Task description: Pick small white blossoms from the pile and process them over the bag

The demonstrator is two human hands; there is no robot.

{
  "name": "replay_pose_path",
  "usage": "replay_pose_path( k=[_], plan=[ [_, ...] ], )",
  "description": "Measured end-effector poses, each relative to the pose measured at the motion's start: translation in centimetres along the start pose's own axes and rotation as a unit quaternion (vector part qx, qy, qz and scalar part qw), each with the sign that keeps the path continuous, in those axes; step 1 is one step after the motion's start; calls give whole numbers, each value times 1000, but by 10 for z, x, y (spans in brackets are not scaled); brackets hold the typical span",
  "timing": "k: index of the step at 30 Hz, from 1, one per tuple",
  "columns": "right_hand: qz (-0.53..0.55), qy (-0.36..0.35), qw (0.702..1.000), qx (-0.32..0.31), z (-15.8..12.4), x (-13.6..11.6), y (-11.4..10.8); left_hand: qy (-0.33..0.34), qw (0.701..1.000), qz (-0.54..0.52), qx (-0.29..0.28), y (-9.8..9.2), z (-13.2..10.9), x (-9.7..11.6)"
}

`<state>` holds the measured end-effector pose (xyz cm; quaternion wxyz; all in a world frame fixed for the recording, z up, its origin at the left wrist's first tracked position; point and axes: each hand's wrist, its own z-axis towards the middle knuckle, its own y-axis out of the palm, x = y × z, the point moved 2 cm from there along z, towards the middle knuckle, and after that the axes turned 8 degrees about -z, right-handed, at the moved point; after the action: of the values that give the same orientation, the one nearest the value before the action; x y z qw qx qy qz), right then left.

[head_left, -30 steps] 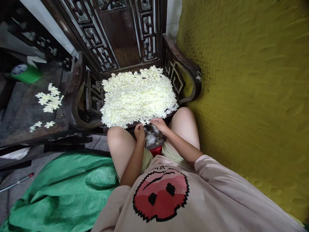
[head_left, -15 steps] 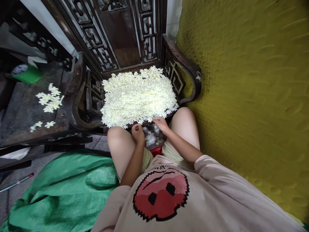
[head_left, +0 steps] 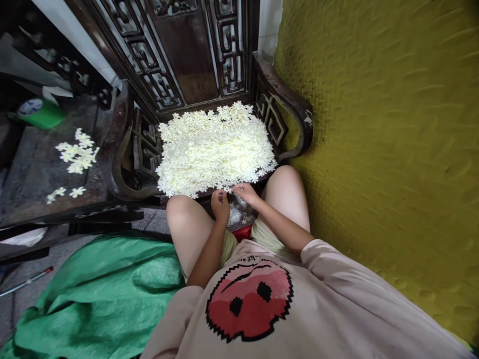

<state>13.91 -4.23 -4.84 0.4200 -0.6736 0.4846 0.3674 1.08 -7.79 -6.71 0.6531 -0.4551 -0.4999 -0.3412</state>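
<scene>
A thick heap of small white flowers (head_left: 215,149) covers the seat of a dark carved wooden armchair (head_left: 295,112) in front of my knees. My left hand (head_left: 220,205) is curled closed at the near edge of the heap, fingers pinched on something too small to name. My right hand (head_left: 245,192) is beside it, fingers bent and pinching at a flower on the heap's front edge. Between my knees lies a dark speckled surface (head_left: 237,214) with a few loose flowers on it.
A dark side table (head_left: 37,169) at the left carries several loose white flowers (head_left: 77,152) and a green tub (head_left: 39,113). A green tarp (head_left: 97,294) lies on the floor at the lower left. A yellow textured wall (head_left: 381,129) fills the right.
My left hand has shifted slightly right, closer to my right hand at the heap's front edge. My right hand has moved a little left.
</scene>
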Motion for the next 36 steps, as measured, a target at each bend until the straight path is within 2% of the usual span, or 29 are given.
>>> replay_pose_path(
  k=[8, 13, 15, 19, 22, 26, 31, 36],
  plan=[
    [1, 23, 1000, -12, -3, -4, 2, -38, 999, -9, 33, 0, -1, 6],
    [9, 35, 999, -23, -4, -5, 2, 7, 1000, 13, -22, 0, -1, 9],
    [14, 32, 999, -28, -4, -5, 2, -5, 1000, -5, -29, 1, -1, 8],
    [25, 26, 999, -26, -4, -5, 1, -79, 993, -88, 24, 2, 0, 3],
    [22, 16, 999, -25, -5, -5, 1, -92, 989, -105, 41, 3, 0, 0],
    [10, 11, 999, -30, -4, -3, 2, -65, 996, -59, 34, 1, 1, 0],
    [8, 29, 999, -36, -2, -1, 2, 10, 1000, -4, -26, 1, 1, 6],
    [10, 22, 999, -42, -1, -1, 1, 32, 999, -22, -39, 4, 0, 6]
  ],
)
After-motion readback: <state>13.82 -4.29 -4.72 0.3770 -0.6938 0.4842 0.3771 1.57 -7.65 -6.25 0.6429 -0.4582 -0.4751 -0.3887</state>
